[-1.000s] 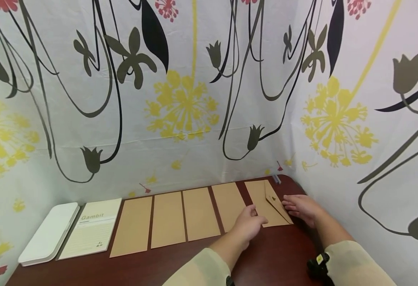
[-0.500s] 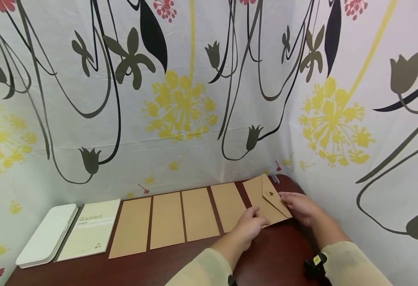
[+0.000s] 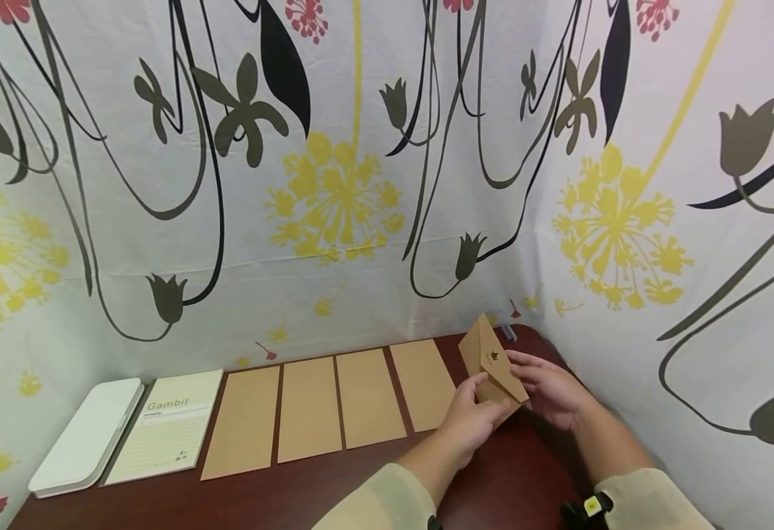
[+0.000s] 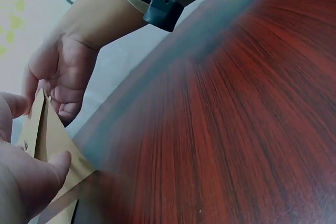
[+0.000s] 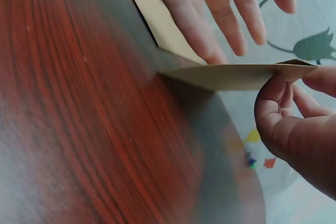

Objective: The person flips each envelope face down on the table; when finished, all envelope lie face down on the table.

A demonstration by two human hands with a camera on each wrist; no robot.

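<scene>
A brown paper envelope [image 3: 491, 353] with a pointed flap and a small dark emblem stands tilted off the table at the right end of the row. My right hand [image 3: 549, 386] pinches its right edge, thumb on one face and curled fingers behind, as the right wrist view shows. The left hand [image 3: 473, 416] lies against its left, near side. In the right wrist view that hand's fingers [image 5: 226, 14] are fairly straight, beside the card-thin envelope [image 5: 236, 77]. In the left wrist view the left thumb [image 4: 62, 166] rests over the envelope's face.
Several flat brown envelopes [image 3: 367, 397] lie in a row left of the hands. Further left are a Gambit notepad [image 3: 168, 427] and a white flat case [image 3: 89, 434]. A small grey object [image 3: 509, 333] sits at the back corner. Patterned cloth [image 3: 334, 309] walls the back and right.
The envelope lay flat a second ago; its right side has been lifted and it now stands tilted. The right hand has taken hold of its edge, and the left has moved slightly rightward.
</scene>
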